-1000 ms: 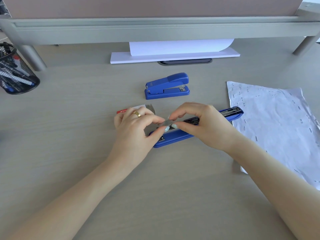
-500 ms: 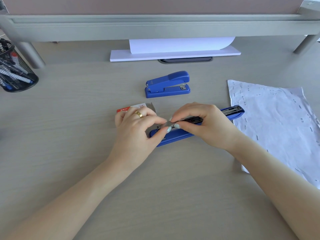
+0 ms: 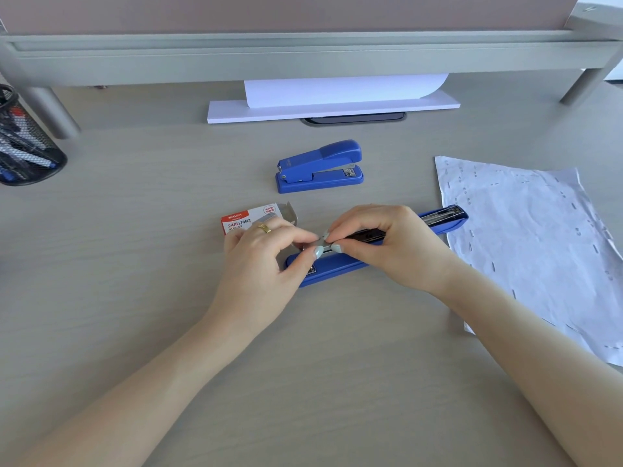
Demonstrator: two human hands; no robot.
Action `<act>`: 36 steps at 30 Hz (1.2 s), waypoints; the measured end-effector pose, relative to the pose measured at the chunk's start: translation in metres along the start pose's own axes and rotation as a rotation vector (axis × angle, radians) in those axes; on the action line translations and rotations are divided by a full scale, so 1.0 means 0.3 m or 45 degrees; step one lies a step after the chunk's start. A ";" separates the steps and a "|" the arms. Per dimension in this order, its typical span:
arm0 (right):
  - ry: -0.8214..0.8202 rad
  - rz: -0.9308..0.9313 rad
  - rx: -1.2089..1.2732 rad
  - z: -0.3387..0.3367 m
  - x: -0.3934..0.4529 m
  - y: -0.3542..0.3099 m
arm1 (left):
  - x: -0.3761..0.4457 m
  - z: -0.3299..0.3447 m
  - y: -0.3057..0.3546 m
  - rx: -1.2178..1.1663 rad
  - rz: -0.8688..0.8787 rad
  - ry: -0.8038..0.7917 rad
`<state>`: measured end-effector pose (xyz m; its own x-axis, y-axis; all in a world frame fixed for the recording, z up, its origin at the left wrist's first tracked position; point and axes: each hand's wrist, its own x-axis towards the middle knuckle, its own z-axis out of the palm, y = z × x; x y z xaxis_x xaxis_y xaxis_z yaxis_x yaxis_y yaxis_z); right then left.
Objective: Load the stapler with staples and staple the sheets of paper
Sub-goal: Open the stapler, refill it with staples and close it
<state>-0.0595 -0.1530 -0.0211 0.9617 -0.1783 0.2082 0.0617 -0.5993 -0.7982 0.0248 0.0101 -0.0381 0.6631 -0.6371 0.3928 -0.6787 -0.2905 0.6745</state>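
1. The left hand [image 3: 266,261] and the right hand [image 3: 387,244] meet fingertip to fingertip over the opened blue stapler [image 3: 340,266]. Both have thumb and forefinger curled in a pinch on a short silver strip of staples [image 3: 320,246], one at each end, which by my reading keeps the strip straight and level for seating it in the channel.

2. The opened stapler is the landmark. It lies flat on the desk [image 3: 135,298], folded out full length, so the black magazine [image 3: 438,215] faces upward where the strip can be lowered in. The strip sits just over the stapler's left part; whether it already rests in the channel is hidden by the fingers.

3. Just left of and behind the stapler lies the staple box [image 3: 242,219], flap open, partly under the left hand; kept near, presumably for refills.

4. To the stapler's right, touching or nearly touching its far end, lie the sheets of paper [image 3: 526,244], already dotted with many staples and waiting within reach for stapling.

5. Behind the stapler, apart from it, stands a second blue stapler [image 3: 320,168], closed and untouched.

6. Far left of the stapler is a mesh pen holder [image 3: 27,153].

7. Judgement: loading is under way; stapling is not yet begun.
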 end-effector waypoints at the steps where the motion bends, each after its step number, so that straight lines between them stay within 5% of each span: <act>1: -0.003 0.002 -0.007 0.001 0.000 0.000 | 0.000 0.002 0.001 -0.019 -0.016 -0.012; 7: -0.049 -0.014 -0.059 -0.004 0.007 0.000 | 0.001 0.003 0.003 -0.154 -0.181 -0.092; 13: -0.091 -0.162 -0.292 0.009 -0.007 0.016 | 0.000 -0.026 -0.012 0.145 0.185 -0.165; 17: -0.044 -0.206 -0.378 0.007 -0.013 0.028 | -0.005 -0.053 -0.026 0.185 0.211 -0.186; 22: 0.291 0.031 -0.287 -0.131 -0.047 0.051 | -0.014 -0.047 -0.032 0.207 0.224 -0.123; 29: 0.184 0.675 -0.093 -0.311 -0.122 0.184 | -0.019 -0.038 -0.033 0.121 0.178 -0.164; 36: 0.241 0.530 -0.311 -0.293 -0.119 0.199 | -0.012 -0.037 -0.039 0.133 0.128 -0.163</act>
<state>-0.1136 -0.2510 -0.0265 0.8250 -0.5649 0.0178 -0.4018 -0.6083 -0.6845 0.0340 0.0236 -0.0406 0.5494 -0.7502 0.3680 -0.7730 -0.2891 0.5648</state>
